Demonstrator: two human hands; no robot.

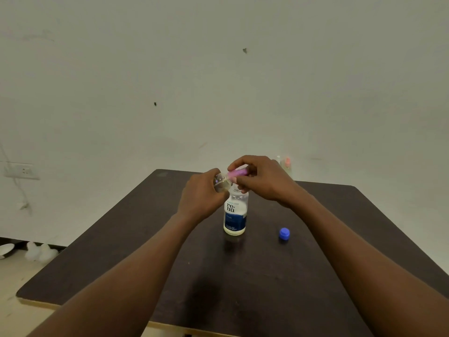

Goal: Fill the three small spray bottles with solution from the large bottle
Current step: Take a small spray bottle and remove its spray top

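Note:
A large clear bottle (235, 212) with a white and blue "renu" label stands uncapped at the middle of the dark table (170, 263). Just above its neck, my left hand (202, 193) grips a small clear spray bottle (221, 183) lying sideways. My right hand (262, 177) pinches the pink spray top (237, 171) at that bottle's mouth. Whether the top is joined to the bottle I cannot tell. The large bottle's blue cap (284, 233) lies on the table to its right. Two more small bottles (286, 166), one with an orange top, stand at the table's far edge behind my right hand.
A pale wall rises right behind the table. A wall socket (23, 171) with a hanging cable sits low on the left. White objects (40, 251) lie on the floor by the table's left side.

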